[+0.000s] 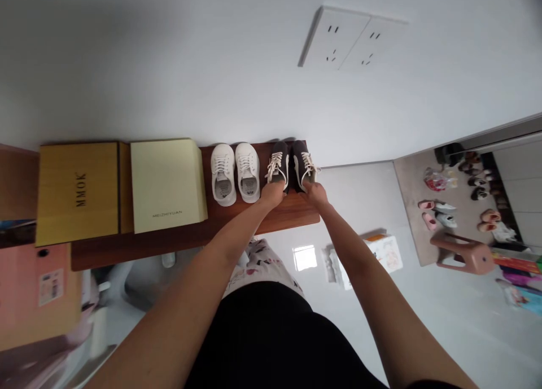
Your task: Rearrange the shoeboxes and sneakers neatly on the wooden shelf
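Observation:
A pair of dark sneakers with cream laces sits at the right end of a brown wooden shelf (228,217), toes toward the wall. My left hand (274,192) grips the heel of the left dark sneaker (279,154). At the heel of the right dark sneaker (301,157), my right hand (315,192) is closed the same way. The fingertips of both hands are partly hidden inside the shoes. Just left of them stand a white left sneaker (222,174) and a white right sneaker (248,173), side by side and apart from my hands.
Left of the shoes are a pale yellow box (166,180) and a gold box (78,194). A pink box (34,293) is lower left. Wall sockets (353,39) are above. A pink stool (463,253) and several shoes stand on the floor at right.

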### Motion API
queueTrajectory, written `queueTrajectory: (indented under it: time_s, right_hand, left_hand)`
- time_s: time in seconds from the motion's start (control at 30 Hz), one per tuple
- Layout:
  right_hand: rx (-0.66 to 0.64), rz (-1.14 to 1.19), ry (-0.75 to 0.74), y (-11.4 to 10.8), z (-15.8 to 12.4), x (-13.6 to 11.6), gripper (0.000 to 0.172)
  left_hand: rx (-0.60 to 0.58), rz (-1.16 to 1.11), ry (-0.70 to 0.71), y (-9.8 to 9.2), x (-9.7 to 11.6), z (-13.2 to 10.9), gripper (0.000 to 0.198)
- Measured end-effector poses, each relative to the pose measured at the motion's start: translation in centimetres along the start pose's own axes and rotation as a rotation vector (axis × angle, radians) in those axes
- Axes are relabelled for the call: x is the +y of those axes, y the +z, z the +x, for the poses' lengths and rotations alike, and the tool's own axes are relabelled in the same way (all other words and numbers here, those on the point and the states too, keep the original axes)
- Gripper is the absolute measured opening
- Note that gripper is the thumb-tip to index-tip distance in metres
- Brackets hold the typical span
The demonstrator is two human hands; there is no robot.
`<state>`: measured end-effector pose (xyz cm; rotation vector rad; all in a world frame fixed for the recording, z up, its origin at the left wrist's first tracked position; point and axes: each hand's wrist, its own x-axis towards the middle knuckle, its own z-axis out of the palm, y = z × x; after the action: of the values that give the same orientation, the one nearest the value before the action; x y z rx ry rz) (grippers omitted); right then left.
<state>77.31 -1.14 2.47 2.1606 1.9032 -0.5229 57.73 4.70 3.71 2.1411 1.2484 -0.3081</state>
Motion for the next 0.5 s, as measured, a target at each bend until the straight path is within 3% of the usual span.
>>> queueTrajectory:
  time_s: [0.2, 0.5]
  right_hand:
    - [-0.026, -0.086, -0.119, -1.0, 0.4, -2.2, 0.024]
    - [-0.022, -0.077, -0.070, -0.9, 1.7, -2.9, 0.025]
  left_hand:
    - [-0.004, 0.037, 0.005, -1.3, 1.3, 0.4, 0.036]
    - [-0.012, 0.078, 0.006, -2.1, 2.2, 1.6, 0.035]
